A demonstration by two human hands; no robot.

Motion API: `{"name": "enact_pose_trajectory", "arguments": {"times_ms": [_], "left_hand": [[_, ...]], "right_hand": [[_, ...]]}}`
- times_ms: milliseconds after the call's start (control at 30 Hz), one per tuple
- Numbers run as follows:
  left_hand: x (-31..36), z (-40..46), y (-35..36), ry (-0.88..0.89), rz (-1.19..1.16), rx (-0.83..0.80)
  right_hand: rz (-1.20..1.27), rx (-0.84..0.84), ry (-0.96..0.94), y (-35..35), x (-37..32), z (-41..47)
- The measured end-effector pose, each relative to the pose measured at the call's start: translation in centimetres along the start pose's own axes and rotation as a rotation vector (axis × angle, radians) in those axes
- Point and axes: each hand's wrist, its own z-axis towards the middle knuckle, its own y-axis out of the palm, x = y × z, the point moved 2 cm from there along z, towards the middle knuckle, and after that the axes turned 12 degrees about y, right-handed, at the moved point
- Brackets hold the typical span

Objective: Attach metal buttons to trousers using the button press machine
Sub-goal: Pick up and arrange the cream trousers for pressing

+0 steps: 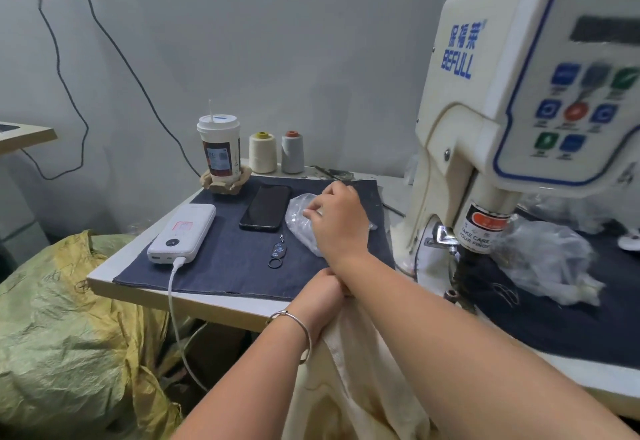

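- The right hand [341,221] reaches across to a clear plastic bag [300,223] on the denim cloth [221,259], fingers curled at the bag's opening, apparently pinching it; the contents are too blurred to tell.
- The left hand [320,292], partly hidden under the right forearm, grips the cream trousers [346,380], which hang off the counter [138,292] edge.
- The button press machine [512,127] stands to the right.
- A phone [266,207], a power bank [181,233] and a cup [219,148] lie left of the bag.
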Motion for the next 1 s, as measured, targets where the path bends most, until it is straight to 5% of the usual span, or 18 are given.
{"name": "enact_pose_trajectory", "arguments": {"times_ms": [233,333,467,600,1000], "left_hand": [[0.1,-0.7,0.3,0.019,0.018,0.06],[0.7,-0.9,0.6,0.005,0.05,-0.045],[0.6,-0.9,0.7,-0.058,0.007,0.046],[0.4,-0.7,0.6,-0.101,0.009,0.059],[0.2,-0.7,0.4,-0.091,0.011,0.04]], "right_hand": [[0.372,0.109,-0.265,-9.0,2.3,-11.2],[0.38,0.155,-0.17,-12.2,7.3,-14.6],[0.356,0.241,0.12,-15.2,14.2,-15.1],[0.526,0.17,0.282,-15.4,17.3,-13.0],[0.765,-0.117,0.281,-12.0,15.9,-9.5]]}}
